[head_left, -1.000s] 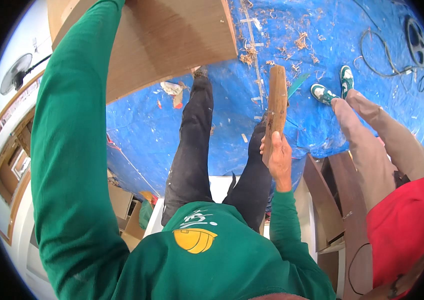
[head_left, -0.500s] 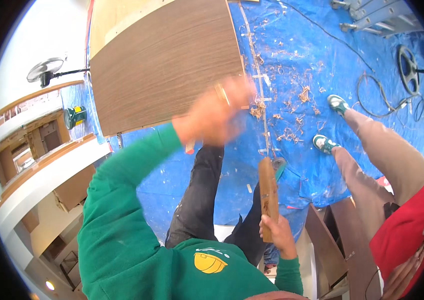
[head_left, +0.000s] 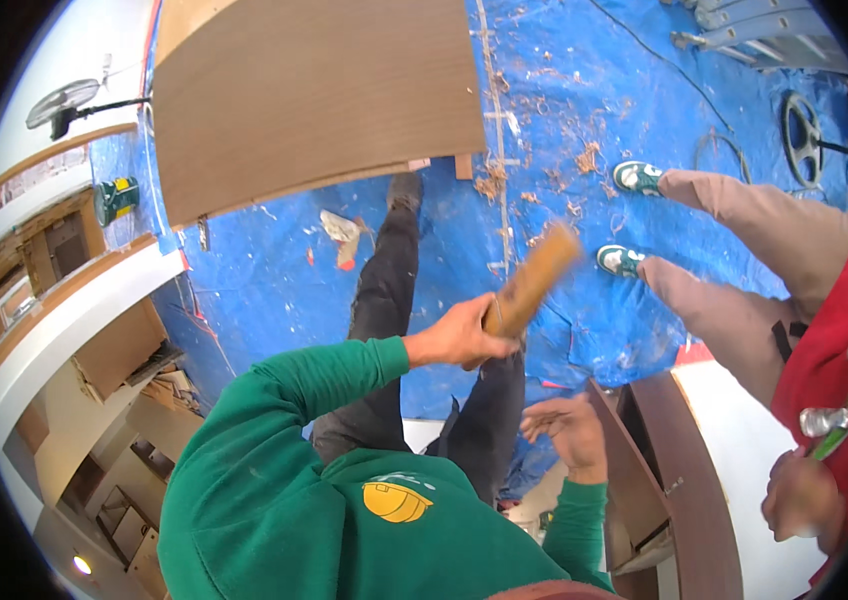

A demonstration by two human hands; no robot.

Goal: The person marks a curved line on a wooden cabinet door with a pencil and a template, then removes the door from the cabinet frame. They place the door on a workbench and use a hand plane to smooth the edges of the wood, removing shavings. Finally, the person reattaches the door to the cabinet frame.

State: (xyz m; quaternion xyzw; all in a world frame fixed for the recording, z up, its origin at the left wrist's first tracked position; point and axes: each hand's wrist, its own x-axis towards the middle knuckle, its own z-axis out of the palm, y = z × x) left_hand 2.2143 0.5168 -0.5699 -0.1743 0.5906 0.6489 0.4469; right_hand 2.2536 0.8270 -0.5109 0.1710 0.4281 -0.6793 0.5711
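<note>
My left hand [head_left: 464, 333] is wrapped round the near end of a thick, worn wooden block [head_left: 536, 275]. The block tilts up and to the right in front of me, its far end slightly blurred. To the right of it, above my thigh, my right hand [head_left: 569, 435] holds nothing, its fingers loosely bent and apart. Ahead of me lies a large brown wood-grain panel [head_left: 314, 100], its near edge beyond the block. One of my feet reaches to that edge.
Blue plastic sheeting [head_left: 284, 290] with wood shavings covers the floor. A person in red [head_left: 844, 340] stands at the right, holding a silver-headed tool [head_left: 824, 421]. Brown boards [head_left: 679, 480] lie beside my right hand. A ladder [head_left: 769, 35] and a cable [head_left: 674, 65] are far right.
The wooden block has passed from my right hand to my left, which came down and nearer from over the panel's edge. My right hand has let go. The view has shifted.
</note>
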